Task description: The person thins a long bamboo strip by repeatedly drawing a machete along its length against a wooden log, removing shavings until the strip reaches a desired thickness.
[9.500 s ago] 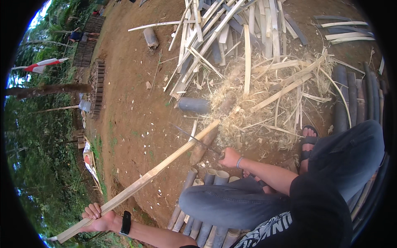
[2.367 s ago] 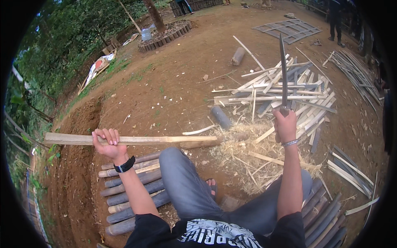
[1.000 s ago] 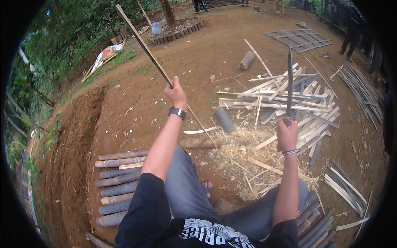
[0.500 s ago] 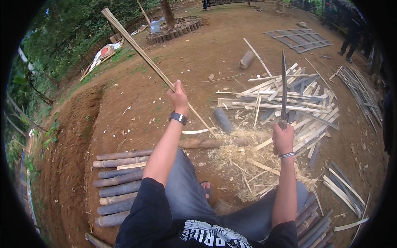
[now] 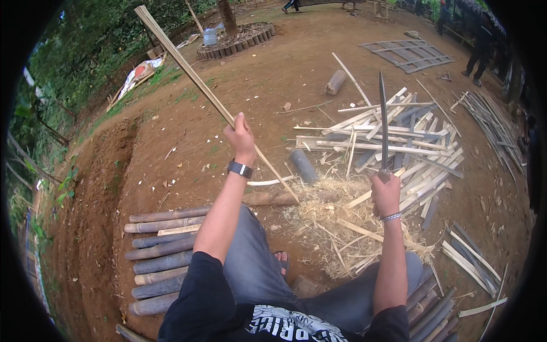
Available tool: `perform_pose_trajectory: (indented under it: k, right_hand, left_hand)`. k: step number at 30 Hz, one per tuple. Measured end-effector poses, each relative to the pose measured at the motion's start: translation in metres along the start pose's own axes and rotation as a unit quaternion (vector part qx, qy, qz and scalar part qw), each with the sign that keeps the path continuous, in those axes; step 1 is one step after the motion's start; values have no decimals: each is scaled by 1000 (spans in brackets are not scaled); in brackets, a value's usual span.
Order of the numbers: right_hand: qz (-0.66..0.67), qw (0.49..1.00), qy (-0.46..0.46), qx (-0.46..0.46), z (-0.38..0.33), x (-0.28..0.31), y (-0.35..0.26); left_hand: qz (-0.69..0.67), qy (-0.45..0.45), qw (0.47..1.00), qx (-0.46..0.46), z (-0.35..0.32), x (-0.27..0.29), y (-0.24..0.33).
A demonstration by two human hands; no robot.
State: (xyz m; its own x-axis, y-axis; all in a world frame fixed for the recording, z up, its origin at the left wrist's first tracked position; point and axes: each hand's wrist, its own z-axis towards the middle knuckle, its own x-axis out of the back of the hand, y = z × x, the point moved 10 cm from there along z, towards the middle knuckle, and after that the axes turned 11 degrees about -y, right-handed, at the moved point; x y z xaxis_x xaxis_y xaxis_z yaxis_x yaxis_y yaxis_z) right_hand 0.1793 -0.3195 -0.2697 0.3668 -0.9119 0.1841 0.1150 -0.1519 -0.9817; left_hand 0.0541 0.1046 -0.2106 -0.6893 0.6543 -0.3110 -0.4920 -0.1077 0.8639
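My left hand (image 5: pixel 240 139) is closed around a long, thin bamboo strip (image 5: pixel 185 66). The strip slants from the upper left down to the right, its lower tip by a bamboo pole (image 5: pixel 270 198) on the ground. On the right, my right hand (image 5: pixel 386 195) grips a machete (image 5: pixel 383 117) by its handle, the long dark blade pointing up and away from me. The two hands are well apart, and blade and strip do not touch. Pale shavings (image 5: pixel 325 214) cover the ground between and below my hands.
A heap of split bamboo strips (image 5: pixel 421 148) lies ahead right, with short bamboo pieces (image 5: pixel 303 165) beside it. Round bamboo poles (image 5: pixel 162 251) lie in a row at my left; more (image 5: pixel 436 313) are at lower right. A person (image 5: pixel 480 48) stands far right.
The view has shifted slightly. Both hands sit a little further left and slightly lower, still holding the strip and the machete. A walking leg now shows at the far top.
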Motion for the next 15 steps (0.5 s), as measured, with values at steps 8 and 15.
perform_pose_trajectory:
  k: [8,15]
  right_hand:
    - [-13,1000,-12,2,-2,-13,3]
    - [60,997,-53,26,-6,-32,-1]
  left_hand:
    - [-10,-37,999,2,-6,0,-1]
    - [3,-31,999,7,-5,0,-6]
